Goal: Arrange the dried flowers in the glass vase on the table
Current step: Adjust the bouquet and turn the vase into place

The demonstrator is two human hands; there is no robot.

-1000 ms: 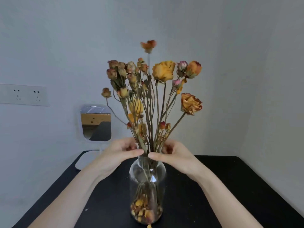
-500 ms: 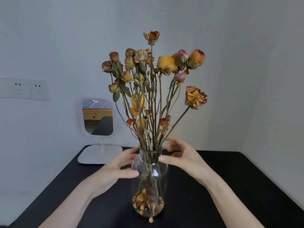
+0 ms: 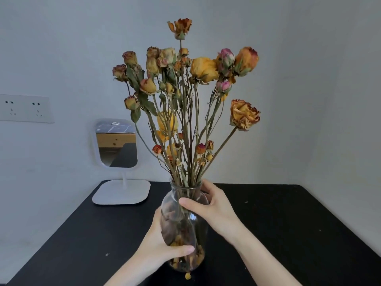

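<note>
Head view: glass vase (image 3: 183, 228) stands near the front middle of the black counter (image 3: 288, 223), and the dried flowers (image 3: 204, 69) are all in it, stems bunched at the neck and fanning out high above. Left hand (image 3: 156, 244) wraps the lower body, fingers (image 3: 181, 249) curled across the front glass. Right hand (image 3: 214, 209) grips the shoulder just under the neck, thumb in front and the rest behind. Can't tell if the base is bearing on the counter or just off it. Risks: the load is tall and top-heavy, so any tilt while turning or sliding swings the heads and could tip the vase if either grip loosens on smooth glass. Stems look brittle; the big bloom (image 3: 244, 114) leaning out right is the likeliest to snap or shed. Loose petals already sit in the bottom, and one petal (image 3: 187, 275) lies at the base. The mirror (image 3: 117, 141) at back left is within reach of a swing.
</note>
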